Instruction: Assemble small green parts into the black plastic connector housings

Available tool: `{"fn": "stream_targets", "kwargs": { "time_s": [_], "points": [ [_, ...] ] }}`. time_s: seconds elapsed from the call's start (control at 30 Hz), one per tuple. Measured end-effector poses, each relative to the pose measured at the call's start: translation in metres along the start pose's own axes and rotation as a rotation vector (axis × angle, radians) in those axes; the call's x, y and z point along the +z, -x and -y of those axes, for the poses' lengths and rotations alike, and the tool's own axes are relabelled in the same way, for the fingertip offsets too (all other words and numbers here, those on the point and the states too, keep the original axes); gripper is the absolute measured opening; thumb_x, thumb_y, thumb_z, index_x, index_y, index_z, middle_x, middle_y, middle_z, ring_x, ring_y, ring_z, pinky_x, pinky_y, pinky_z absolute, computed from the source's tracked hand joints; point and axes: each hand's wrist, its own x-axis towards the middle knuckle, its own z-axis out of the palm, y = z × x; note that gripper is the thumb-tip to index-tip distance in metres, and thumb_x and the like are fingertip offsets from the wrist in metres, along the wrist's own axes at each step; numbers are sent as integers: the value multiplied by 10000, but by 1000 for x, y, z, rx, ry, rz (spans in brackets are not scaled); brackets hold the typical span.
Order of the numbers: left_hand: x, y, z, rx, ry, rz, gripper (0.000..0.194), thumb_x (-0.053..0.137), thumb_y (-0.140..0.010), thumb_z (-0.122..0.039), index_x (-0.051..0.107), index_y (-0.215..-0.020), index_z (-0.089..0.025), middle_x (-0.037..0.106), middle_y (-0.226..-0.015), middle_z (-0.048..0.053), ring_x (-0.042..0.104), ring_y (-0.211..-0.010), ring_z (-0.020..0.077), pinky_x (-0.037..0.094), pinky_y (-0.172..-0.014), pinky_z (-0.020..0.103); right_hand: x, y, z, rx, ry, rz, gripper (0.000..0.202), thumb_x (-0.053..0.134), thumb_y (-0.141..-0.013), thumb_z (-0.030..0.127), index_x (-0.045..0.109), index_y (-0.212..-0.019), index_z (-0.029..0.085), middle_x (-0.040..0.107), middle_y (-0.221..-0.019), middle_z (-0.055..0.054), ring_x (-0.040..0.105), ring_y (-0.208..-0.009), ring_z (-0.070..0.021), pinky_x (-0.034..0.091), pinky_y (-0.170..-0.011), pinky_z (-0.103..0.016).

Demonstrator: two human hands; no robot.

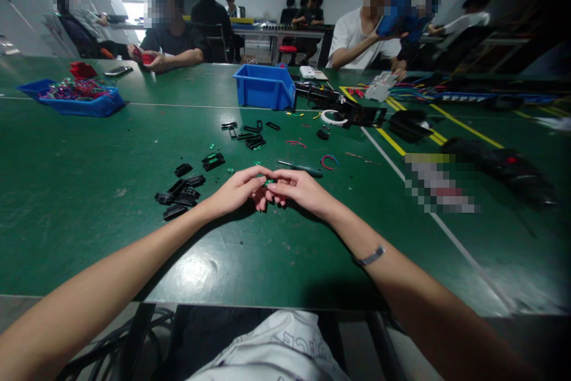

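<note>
My left hand (pixel 243 189) and my right hand (pixel 298 189) meet over the green table, fingertips together. Between them they pinch a small green part (pixel 268 182), mostly covered by the fingers. Just beyond my right hand lies a screwdriver (pixel 307 169) with a dark green handle. Left of my left hand is a pile of black plastic housings (pixel 182 194), with a black housing holding something green (pixel 213 160) a little farther off. Black frames (pixel 254 141) lie loosely grouped beyond the hands, and tiny green pieces are scattered near them.
A blue bin (pixel 264 87) stands at the back centre. At the far left, a blue tray (pixel 89 103) holds red and coloured wires. Black tools, a white ring (pixel 333 117) and cables lie back right. Two people sit across the table (pixel 111 202), their hands holding parts; others are farther off.
</note>
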Motion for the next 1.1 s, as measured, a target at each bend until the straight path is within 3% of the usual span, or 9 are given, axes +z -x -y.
{"fn": "stream_targets", "kwargs": {
  "time_s": [1.1],
  "points": [
    [0, 0, 1, -2, 77, 4, 300, 467, -1004, -307, 543, -1223, -116, 703, -834, 84, 687, -626, 164, 559, -626, 305, 0, 0, -1, -17, 2, -7, 328, 713, -889, 368, 690, -1114, 130, 693, -753, -29, 602, -623, -118, 484, -556, -234]
  ]
}}
